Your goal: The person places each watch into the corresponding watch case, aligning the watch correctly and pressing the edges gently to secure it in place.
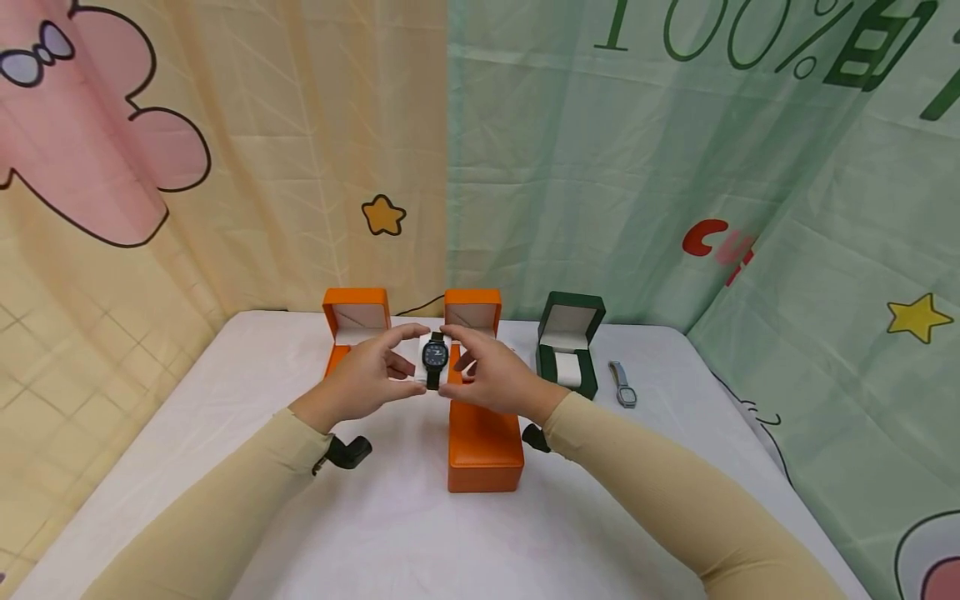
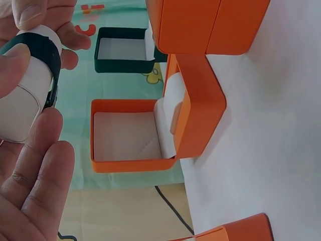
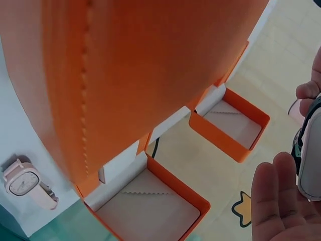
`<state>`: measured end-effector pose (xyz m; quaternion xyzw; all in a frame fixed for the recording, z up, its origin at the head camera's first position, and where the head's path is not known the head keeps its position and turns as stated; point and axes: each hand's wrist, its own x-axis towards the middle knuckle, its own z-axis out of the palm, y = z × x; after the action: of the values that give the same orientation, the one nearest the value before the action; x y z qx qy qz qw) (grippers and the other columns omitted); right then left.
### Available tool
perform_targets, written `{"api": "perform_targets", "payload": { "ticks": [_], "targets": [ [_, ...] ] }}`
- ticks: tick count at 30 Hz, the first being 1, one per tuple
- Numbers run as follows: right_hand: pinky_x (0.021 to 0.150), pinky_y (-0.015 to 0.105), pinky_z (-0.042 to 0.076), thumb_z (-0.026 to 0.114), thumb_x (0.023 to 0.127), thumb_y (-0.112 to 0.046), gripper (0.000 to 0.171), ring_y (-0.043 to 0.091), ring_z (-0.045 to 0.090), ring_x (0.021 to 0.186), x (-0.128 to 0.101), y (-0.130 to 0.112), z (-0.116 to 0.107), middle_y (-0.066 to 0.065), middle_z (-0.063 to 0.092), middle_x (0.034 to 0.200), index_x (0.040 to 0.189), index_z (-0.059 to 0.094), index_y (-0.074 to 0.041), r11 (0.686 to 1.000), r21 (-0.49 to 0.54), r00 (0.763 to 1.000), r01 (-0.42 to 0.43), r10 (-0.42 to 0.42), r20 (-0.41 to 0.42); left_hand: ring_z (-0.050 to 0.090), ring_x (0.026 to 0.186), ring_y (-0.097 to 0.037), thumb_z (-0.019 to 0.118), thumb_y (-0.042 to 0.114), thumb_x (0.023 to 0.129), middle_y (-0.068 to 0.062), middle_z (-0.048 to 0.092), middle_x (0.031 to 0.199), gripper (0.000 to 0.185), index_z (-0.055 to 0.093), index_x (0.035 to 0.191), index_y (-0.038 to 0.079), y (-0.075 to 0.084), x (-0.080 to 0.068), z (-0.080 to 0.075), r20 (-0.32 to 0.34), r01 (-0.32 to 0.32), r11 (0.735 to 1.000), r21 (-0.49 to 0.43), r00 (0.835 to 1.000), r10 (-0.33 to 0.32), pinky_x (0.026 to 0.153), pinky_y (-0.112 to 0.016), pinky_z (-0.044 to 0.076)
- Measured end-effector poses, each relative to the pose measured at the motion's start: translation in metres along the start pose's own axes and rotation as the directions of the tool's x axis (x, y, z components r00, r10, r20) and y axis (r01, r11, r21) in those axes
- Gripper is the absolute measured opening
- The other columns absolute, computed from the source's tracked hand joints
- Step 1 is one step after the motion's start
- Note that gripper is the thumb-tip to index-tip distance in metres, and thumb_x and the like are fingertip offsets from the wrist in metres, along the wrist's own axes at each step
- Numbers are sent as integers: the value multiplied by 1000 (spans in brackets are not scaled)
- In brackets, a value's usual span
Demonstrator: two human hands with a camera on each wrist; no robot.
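Observation:
Both hands hold a white watch cushion (image 3: 311, 155) with a black watch (image 1: 435, 354) strapped round it, raised above the table, dial toward the head camera. My left hand (image 1: 367, 375) grips its left side, thumb low and index finger high. My right hand (image 1: 498, 375) grips the opposite side in the same way. In the left wrist view the dark strap (image 2: 46, 50) wraps the cushion, close to the left hand's fingers (image 2: 35, 165). Right-hand fingers (image 3: 268, 196) lie beside the cushion in the right wrist view. Behind the hands stand two open orange boxes, a left one (image 1: 356, 297) and a middle one (image 1: 472, 297).
A closed orange box (image 1: 486, 454) stands in front of the middle one. On the right is an open dark green box (image 1: 572, 304) with a white cushion (image 1: 567, 369) inside. A pale watch (image 1: 622, 385) lies beside it. A pinkish watch (image 3: 24, 183) shows in the right wrist view.

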<state>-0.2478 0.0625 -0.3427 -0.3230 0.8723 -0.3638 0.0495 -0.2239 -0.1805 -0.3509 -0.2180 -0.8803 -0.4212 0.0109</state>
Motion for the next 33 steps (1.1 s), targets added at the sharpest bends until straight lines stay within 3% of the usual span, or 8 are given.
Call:
{"api": "perform_targets", "payload": {
  "ticks": [6, 9, 12, 17, 23, 28, 33],
  "targets": [
    [92, 36, 62, 87, 89, -29, 91, 26, 66, 117, 8, -7, 1, 2, 60, 144, 163, 37, -15, 994, -105, 1000, -21, 21, 1, 74, 100, -22, 88, 14, 87, -13, 54, 154, 82, 45, 157, 19, -5, -2, -6, -11, 11, 1000, 9, 1000, -11, 85, -37, 65],
    [94, 36, 61, 86, 89, -34, 91, 25, 67, 119, 14, -12, 2, 2, 60, 146, 163, 37, -15, 982, -188, 1000, -23, 24, 4, 74, 99, -22, 86, 16, 89, -16, 65, 139, 81, 44, 158, 22, -8, -4, -10, -11, 40, 999, 4, 999, -40, 76, -37, 65],
    [100, 36, 60, 85, 89, -38, 90, 22, 68, 120, 21, -18, 4, 3, 60, 148, 162, 39, -13, 959, -282, 1000, -27, 30, 5, 74, 101, -25, 85, 17, 90, -19, 66, 134, 80, 43, 158, 23, -12, -6, -15, -14, 69, 998, -6, 998, -69, 72, -36, 65],
    [100, 33, 60, 84, 90, -43, 87, 17, 66, 115, 35, -27, 10, 1, 61, 147, 161, 41, -16, 916, -401, 999, -18, 33, 29, 74, 102, -25, 83, 15, 92, -17, 58, 148, 81, 40, 160, 21, -21, -9, -23, -27, 92, 996, -1, 995, -92, 83, -39, 66],
    [101, 31, 58, 81, 91, -48, 76, 11, 64, 110, 53, -35, 20, -5, 67, 134, 153, 46, -19, 863, -503, 998, 43, -17, 56, 75, 106, -29, 79, 10, 94, -18, 62, 143, 78, 39, 160, 19, -30, -14, -32, -45, 105, 994, -9, 993, -105, 93, -46, 63],
    [105, 33, 57, 76, 94, -52, 81, 16, 67, 121, 66, -41, 27, 0, 64, 145, 158, 43, -15, 798, -601, 997, 53, -7, 79, 74, 113, -34, 77, 7, 96, -21, 64, 138, 76, 38, 160, 18, -37, -16, -39, -52, 127, 992, 1, 991, -127, 97, -49, 61],
    [110, 38, 54, 74, 94, -53, 83, 18, 65, 129, 79, -44, 37, 1, 61, 152, 160, 41, -15, 780, -625, 995, 35, 34, 98, 72, 115, -34, 76, 4, 95, -19, 52, 151, 78, 37, 161, 17, -46, -17, -44, -55, 148, 989, 0, 987, -148, 98, -48, 61]
  ]
}}
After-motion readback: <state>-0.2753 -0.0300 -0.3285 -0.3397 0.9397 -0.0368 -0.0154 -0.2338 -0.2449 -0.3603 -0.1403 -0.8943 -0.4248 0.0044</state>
